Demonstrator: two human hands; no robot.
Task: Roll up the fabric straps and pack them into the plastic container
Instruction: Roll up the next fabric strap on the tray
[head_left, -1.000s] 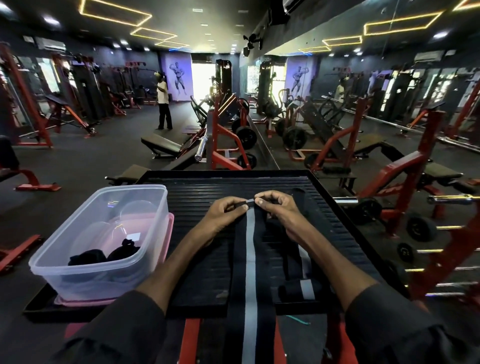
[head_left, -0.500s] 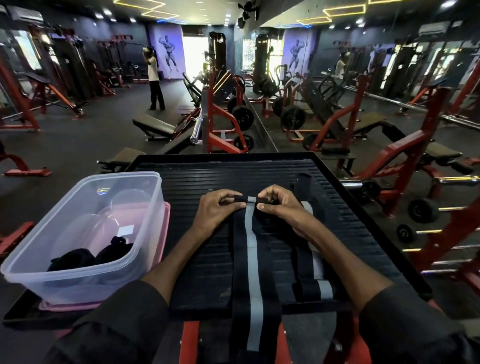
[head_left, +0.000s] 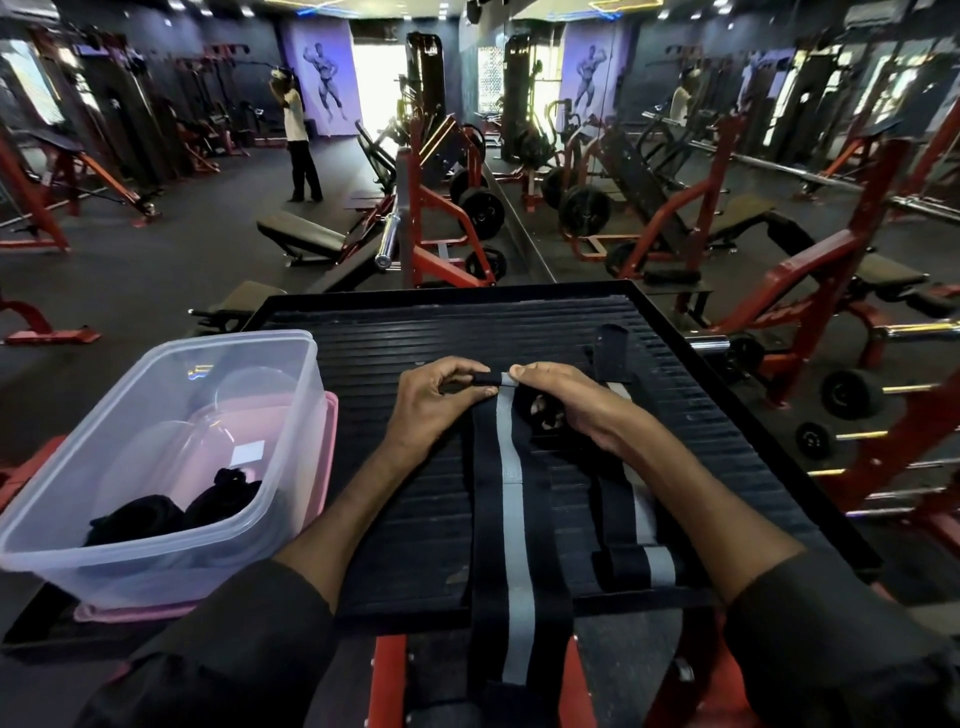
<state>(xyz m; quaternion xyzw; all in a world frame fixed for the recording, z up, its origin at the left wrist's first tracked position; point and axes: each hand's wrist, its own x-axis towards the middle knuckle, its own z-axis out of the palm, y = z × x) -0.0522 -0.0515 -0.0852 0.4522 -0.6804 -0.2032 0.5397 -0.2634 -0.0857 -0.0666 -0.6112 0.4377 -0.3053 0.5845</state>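
Observation:
A long black strap with a grey centre stripe (head_left: 511, 499) lies lengthwise on the black ribbed platform (head_left: 447, 327) and hangs over its near edge. Its far end is curled into a small tight roll. My left hand (head_left: 434, 402) and my right hand (head_left: 558, 397) both pinch that roll from either side. A second black and grey strap (head_left: 631, 564) lies to the right, partly under my right forearm. The clear plastic container (head_left: 280, 374) stands at the left on a pink lid, with two dark rolled straps (head_left: 176, 512) inside.
The platform's raised rim (head_left: 727, 395) runs along the right, with red weight machines and barbell plates beyond it. Benches and racks fill the gym floor ahead. A person (head_left: 298, 137) stands far back on the left.
The strap's far end has gone from flat between my fingertips to a small roll. The camera has tilted down, so the platform and container sit lower and closer.

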